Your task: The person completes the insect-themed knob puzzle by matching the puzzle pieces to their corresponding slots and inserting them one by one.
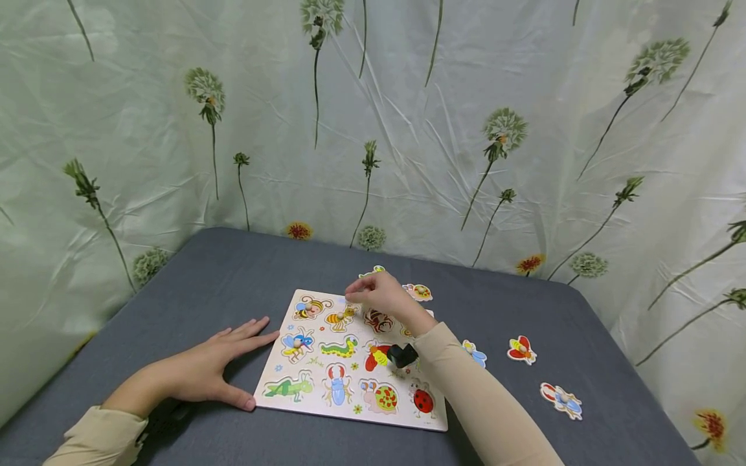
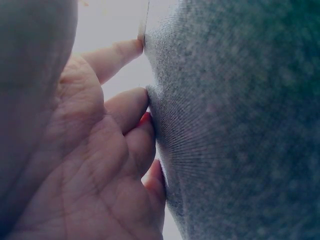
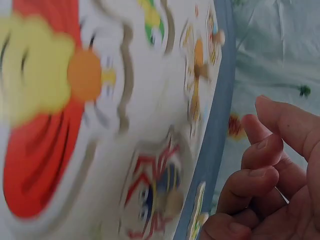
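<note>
A white wooden insect puzzle board [image 1: 309, 414] lies on the table. My left hand [image 1: 215, 362] rests flat with fingers spread, its thumb and index fingertip at the board's left edge. Over the far edge hovers my right hand [image 1: 381, 298]; its fingers [image 3: 250, 185] are loosely bent and hold nothing in the right wrist view. Knobbed pieces sit in the board: a bee [image 1: 309, 308], a yellow-orange insect [image 1: 340, 318], a blue insect [image 1: 298, 344] and a spider [image 3: 155, 195]. A red-winged insect picture [image 3: 35, 165] appears large in the right wrist view. My right arm hides the board's right side.
Loose pieces lie beyond and right of the board: a partly hidden yellow-green one [image 1: 373, 270], a snail [image 1: 418, 292], a blue-winged one [image 1: 474, 354], a red-winged one [image 1: 521, 349] and a blue beetle [image 1: 562, 400]. A floral curtain [image 1: 408, 129] hangs behind the grey table [image 1: 245, 278].
</note>
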A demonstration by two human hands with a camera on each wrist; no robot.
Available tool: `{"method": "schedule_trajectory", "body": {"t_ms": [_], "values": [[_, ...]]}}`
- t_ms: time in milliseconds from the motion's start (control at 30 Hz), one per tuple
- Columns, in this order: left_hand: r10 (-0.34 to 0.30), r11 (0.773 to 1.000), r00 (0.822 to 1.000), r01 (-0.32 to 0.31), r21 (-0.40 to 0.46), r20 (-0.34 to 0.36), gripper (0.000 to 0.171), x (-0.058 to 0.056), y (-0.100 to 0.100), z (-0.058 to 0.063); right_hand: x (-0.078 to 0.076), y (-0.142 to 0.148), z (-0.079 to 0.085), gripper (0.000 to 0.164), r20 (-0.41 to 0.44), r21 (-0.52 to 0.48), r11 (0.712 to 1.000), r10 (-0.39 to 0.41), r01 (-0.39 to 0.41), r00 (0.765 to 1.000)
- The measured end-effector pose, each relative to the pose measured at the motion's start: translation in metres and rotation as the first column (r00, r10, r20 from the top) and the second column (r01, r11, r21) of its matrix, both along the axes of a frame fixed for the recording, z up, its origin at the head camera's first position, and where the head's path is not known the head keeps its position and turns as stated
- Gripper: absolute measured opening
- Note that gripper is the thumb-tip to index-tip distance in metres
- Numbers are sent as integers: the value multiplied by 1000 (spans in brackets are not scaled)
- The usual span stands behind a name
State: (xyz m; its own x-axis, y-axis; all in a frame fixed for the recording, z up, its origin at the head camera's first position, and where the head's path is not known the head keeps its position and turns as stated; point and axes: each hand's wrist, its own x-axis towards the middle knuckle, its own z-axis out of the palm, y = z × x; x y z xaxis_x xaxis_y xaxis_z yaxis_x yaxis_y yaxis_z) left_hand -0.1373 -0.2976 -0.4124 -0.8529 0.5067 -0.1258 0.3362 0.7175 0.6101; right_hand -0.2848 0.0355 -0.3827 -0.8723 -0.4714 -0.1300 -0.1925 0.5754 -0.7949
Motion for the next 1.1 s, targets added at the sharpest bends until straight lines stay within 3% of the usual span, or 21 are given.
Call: {"method": "schedule_trajectory", "body": {"t_ms": [333,533,1100], "values": [[0,1000,1000,0,10,-8,112,0,0,0,-18,17,-3,28,-32,-1,990,-142,142,989],[-3,1000,1000,3,1,-2,113,-1,0,0,-27,25,-5,34,-51,0,984,-179,179,983],[0,1000,1000,-1,16,11,113,-1,-2,0,-46,21,-13,42,1,60,971,-232,231,973]]}}
